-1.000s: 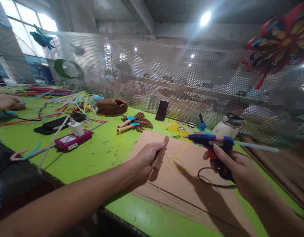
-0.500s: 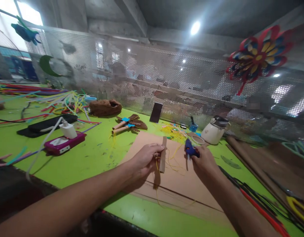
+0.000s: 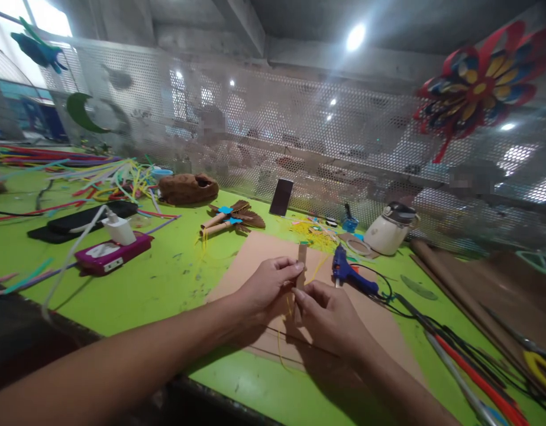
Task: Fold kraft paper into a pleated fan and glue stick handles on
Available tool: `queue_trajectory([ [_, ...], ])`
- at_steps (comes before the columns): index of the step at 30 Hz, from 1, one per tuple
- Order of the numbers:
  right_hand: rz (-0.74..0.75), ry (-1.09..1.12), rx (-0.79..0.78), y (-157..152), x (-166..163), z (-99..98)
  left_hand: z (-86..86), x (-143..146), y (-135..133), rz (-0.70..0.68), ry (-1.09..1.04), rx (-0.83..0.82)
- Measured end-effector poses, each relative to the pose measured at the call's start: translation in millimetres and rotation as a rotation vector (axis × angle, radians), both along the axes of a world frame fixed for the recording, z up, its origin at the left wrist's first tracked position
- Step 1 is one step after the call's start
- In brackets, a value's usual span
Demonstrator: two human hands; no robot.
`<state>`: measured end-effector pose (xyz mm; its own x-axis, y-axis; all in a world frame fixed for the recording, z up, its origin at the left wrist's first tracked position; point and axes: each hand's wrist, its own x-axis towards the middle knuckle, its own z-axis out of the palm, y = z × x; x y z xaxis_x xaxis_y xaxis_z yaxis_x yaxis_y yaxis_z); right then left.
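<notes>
A narrow brown strip (image 3: 301,260) stands upright over the brown cardboard sheet (image 3: 255,260) on the green table. My left hand (image 3: 268,287) pinches the strip from the left. From the right, my right hand (image 3: 328,316) closes its fingers on the strip's lower part. Thin yellow strands hang below both hands. A blue glue gun (image 3: 350,273) lies on the cardboard just right of my hands, free of either hand, with its black cord trailing right.
A white pot (image 3: 390,228) stands at the back right; a dark phone (image 3: 281,197) leans on the mesh wall. A pink box with a white charger (image 3: 113,248) sits left. Coloured strips (image 3: 99,177) pile at far left; rods and cables (image 3: 468,361) lie right.
My right hand has set the glue gun down on the cardboard and come left to grip the strip. My left hand kept hold of the strip.
</notes>
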<state>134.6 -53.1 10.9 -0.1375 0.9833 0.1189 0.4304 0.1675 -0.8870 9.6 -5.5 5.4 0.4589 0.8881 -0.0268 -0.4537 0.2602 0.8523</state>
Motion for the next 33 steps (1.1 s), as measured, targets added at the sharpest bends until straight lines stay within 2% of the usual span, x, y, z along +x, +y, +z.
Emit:
queue_trajectory([
  [11,-0.072,0.092,0.002,-0.7,-2.6,-19.0,-6.7,1.0,0.1,0.007,0.025,-0.011],
  [20,-0.092,0.037,-0.008,-1.3,-4.1,-13.7,-1.7,3.4,-3.3,-0.009,0.031,0.063],
  [28,-0.106,0.121,0.009,0.5,-5.9,-14.5,-3.7,1.3,-2.9,-0.043,-0.055,-0.008],
  [33,-0.147,0.066,0.059,-2.1,-7.4,-16.3,0.9,1.6,-3.0,-0.013,-0.024,-0.014],
])
